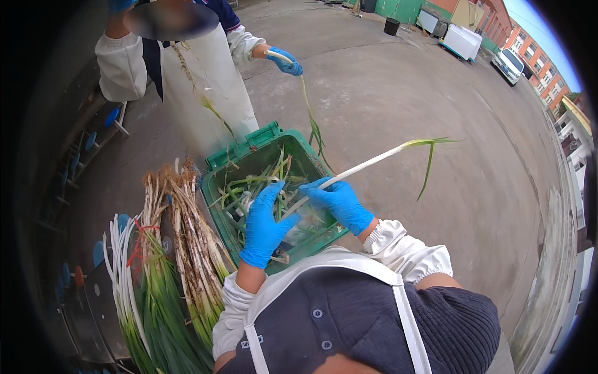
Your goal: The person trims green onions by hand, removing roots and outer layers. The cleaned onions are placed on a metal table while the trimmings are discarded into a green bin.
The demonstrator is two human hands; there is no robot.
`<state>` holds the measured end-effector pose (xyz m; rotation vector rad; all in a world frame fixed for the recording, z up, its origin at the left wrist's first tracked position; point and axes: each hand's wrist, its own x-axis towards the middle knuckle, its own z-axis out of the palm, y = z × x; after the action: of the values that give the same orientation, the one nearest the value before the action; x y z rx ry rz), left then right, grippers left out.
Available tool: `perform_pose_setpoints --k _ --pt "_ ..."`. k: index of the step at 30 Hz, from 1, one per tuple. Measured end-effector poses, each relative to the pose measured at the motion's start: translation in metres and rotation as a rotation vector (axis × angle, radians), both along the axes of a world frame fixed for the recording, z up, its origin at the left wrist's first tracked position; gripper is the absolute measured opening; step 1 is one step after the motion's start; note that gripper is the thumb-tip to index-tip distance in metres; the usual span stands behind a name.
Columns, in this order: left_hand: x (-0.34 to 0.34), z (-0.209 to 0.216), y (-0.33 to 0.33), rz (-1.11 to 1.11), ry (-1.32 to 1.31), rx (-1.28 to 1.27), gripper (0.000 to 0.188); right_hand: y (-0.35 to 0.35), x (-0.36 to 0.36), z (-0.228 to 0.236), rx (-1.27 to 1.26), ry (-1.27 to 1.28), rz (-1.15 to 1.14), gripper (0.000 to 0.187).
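My right hand [339, 203], in a blue glove, grips a long green onion [374, 163] by its white stalk; the green tip points right and one leaf hangs down. My left hand [265, 221], also blue-gloved, is spread flat over the green bin [268, 138], fingers apart, close to the stalk's lower end. Green trimmings [249, 187] lie inside the bin. Across the bin a person in a white apron holds another onion in a blue-gloved hand [285, 62].
To my left lie bundles of green onions with muddy roots [187, 237] and a row of cleaned white stalks [121, 268]. Concrete yard stretches to the right. Far off stand a black bucket [391, 25], a white box [462, 41] and a parked vehicle [508, 65].
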<state>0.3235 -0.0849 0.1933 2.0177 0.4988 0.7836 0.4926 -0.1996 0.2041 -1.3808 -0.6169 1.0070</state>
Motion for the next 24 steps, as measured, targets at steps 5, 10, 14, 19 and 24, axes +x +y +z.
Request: perform_pose_setpoints --k 5,10,14,19,24 --pt "0.014 -0.006 -0.002 -0.126 0.101 0.031 0.067 0.007 -0.012 -0.023 -0.032 -0.33 0.059 0.015" --pt "0.044 0.017 -0.011 -0.31 -0.014 -0.234 0.07 0.016 -0.02 -0.07 0.152 -0.985 0.161 0.017" --pt "0.069 0.057 -0.01 -0.305 -0.091 -0.238 0.064 0.035 -0.031 -0.096 0.287 -1.151 0.224 0.025" --pt "0.099 0.074 0.001 -0.127 -0.286 -0.193 0.029 0.049 -0.041 -0.123 0.17 -0.643 0.44 0.031" --pt "0.09 0.075 0.008 -0.125 -0.244 -0.395 0.016 0.049 -0.042 -0.035 0.205 -0.363 0.327 0.03"
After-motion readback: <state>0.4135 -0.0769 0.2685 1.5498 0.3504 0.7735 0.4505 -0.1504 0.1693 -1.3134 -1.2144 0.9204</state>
